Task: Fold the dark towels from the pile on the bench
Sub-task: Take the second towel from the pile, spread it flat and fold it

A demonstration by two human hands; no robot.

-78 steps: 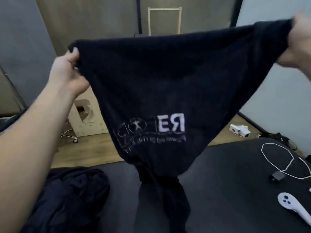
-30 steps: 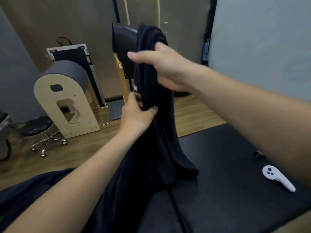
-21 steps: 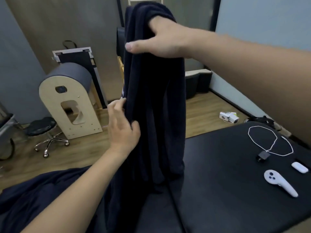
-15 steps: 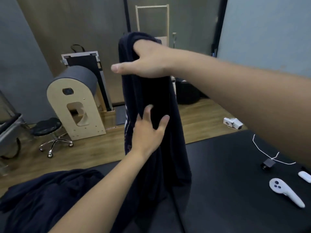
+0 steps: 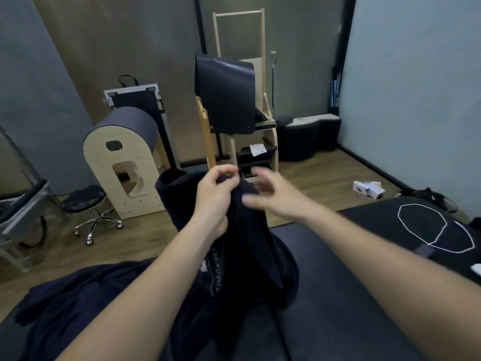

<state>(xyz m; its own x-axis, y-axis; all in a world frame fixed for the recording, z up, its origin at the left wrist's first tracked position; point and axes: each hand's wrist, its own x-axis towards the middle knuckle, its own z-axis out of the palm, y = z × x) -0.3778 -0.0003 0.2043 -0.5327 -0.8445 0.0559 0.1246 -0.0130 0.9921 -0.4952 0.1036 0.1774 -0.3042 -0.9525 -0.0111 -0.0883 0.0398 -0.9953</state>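
A dark navy towel (image 5: 250, 246) with pale printed lettering hangs bunched over the black bench (image 5: 351, 295), its lower end resting on the padding. My left hand (image 5: 214, 195) pinches the towel's top edge. My right hand (image 5: 270, 196) is blurred right beside that edge, fingers spread, touching the cloth at most lightly. The pile of dark towels (image 5: 78, 300) lies crumpled on the bench at the lower left.
A white cable loop (image 5: 426, 225) with a small black box lies on the bench at the right. Beyond the bench on the wooden floor stand a wooden arched barrel (image 5: 122, 162), a rolling stool (image 5: 86, 204) and a wooden chair frame (image 5: 234, 113).
The towel has come down from head height to low over the bench. My right hand has let go of its top and opened; my left hand has moved up and gripped the top edge.
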